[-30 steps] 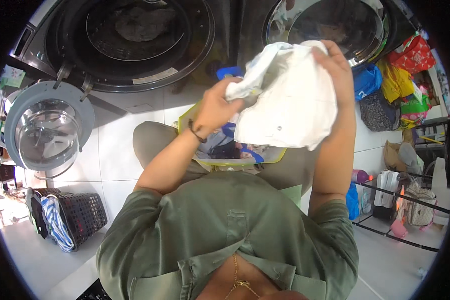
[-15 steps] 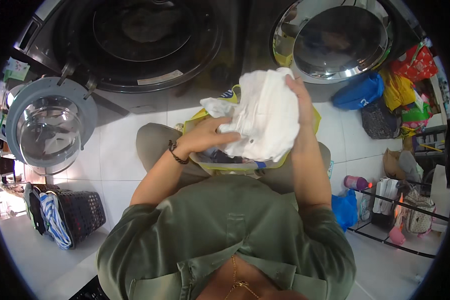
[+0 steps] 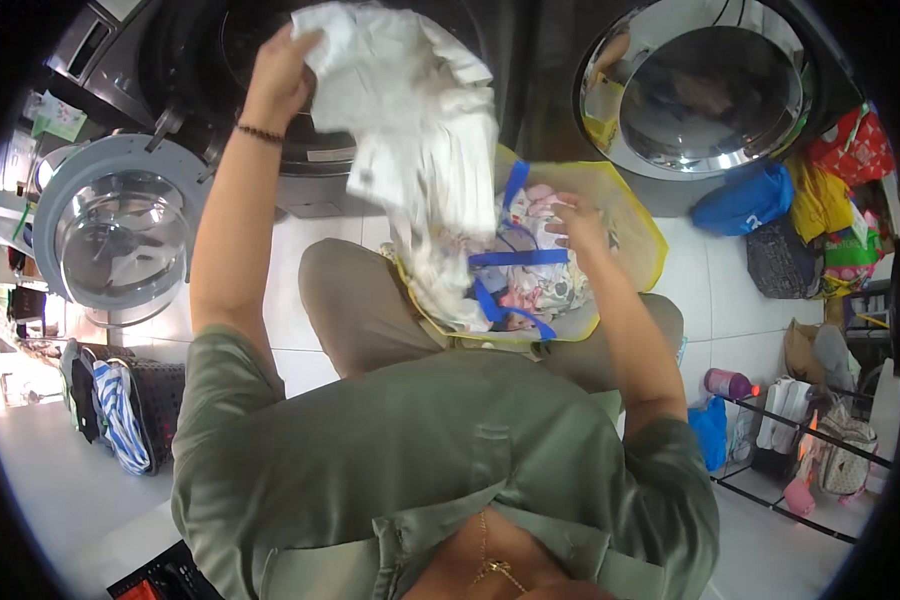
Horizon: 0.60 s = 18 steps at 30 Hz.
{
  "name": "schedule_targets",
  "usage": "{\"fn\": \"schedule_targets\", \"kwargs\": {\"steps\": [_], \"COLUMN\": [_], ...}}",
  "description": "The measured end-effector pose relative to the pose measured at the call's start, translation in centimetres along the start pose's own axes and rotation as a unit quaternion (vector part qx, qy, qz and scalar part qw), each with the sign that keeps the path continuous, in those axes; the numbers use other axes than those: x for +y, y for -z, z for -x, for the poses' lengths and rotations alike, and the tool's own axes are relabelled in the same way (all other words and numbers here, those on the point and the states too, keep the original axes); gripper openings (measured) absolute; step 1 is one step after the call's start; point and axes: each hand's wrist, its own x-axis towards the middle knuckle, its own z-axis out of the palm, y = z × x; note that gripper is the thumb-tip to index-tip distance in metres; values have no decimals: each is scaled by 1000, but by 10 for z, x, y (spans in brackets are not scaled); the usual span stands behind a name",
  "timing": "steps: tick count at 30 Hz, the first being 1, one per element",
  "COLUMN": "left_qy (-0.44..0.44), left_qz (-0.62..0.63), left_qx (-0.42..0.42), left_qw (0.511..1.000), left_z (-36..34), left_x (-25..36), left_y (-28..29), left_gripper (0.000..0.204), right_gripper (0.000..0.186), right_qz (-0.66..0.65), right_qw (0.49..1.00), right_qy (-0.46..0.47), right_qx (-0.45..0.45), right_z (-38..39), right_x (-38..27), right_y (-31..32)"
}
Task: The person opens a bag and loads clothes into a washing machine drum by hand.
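High at the upper left, my left hand (image 3: 282, 75) pinches the edge of a white garment (image 3: 400, 90), which hangs unfolded and blurred in front of the open black drum (image 3: 250, 60) of the left machine, its lower part trailing into a large yellow-edged bag (image 3: 620, 260) between my knees. My right hand (image 3: 580, 225) has its fingers apart over a pile of mixed pink and pale clothes (image 3: 530, 280) in that bag, near its blue straps (image 3: 515, 258).
The left machine's round door (image 3: 120, 225) swings out at left, above a dark laundry basket (image 3: 160, 410) with clothes. A second round door (image 3: 710, 100) is at top right. Colored bags (image 3: 740, 200), a purple bottle (image 3: 730, 384) and a black wire rack (image 3: 790, 430) crowd the right side.
My left hand has risen up and leftward with the white garment, which now hangs loose. My right hand has let go of it and moved down over the bag, uncovering the clothes inside.
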Motion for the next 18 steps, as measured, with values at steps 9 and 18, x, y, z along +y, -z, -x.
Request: {"fn": "schedule_targets", "kwargs": {"steps": [9,18], "left_qy": [199,-91], "left_qz": [176,-255], "left_qx": [-53,-84], "left_qw": [963,959], "left_z": [54,134], "left_x": [1,-32], "left_y": [-51,-104], "left_gripper": [24,25], "right_gripper": [26,32], "right_qz": [126,513], "right_qw": [878,606], "right_qy": [451,600], "right_qx": [98,97], "right_z": [48,137], "right_x": [-40,-125], "right_y": [-41,-55]}}
